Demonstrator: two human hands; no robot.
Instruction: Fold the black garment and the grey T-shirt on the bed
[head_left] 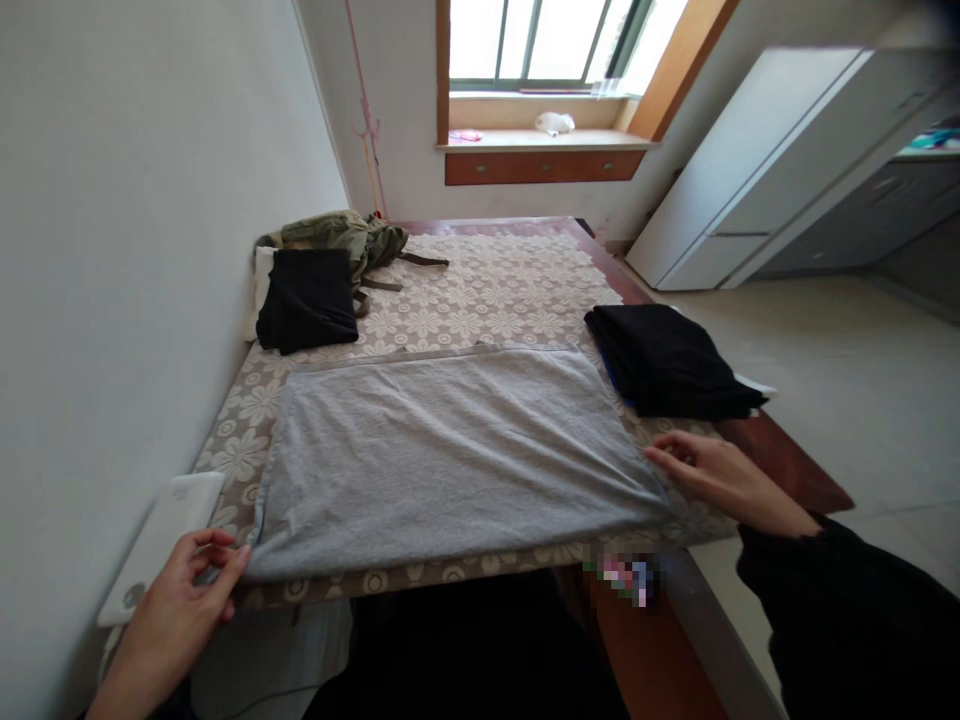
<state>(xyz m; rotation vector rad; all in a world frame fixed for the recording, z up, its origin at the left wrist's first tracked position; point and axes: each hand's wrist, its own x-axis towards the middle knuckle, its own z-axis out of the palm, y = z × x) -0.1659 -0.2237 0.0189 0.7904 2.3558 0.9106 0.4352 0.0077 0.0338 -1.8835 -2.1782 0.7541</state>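
Cloth (450, 460): soft grey rectangle, already flat, still creased.
Left hand (176, 590): pinches 1 corner.
Right hand (712, 475): narrow fingers; can't tell if holding.

Tablecloth (480, 285) hidden under grey cloth (450, 450); small item (630, 575) pixelated.

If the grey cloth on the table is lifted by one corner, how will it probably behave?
The grey cloth would likely hang limp, because it lies softly wrinkled. It is probably light for its size, since it looks thin and flat.
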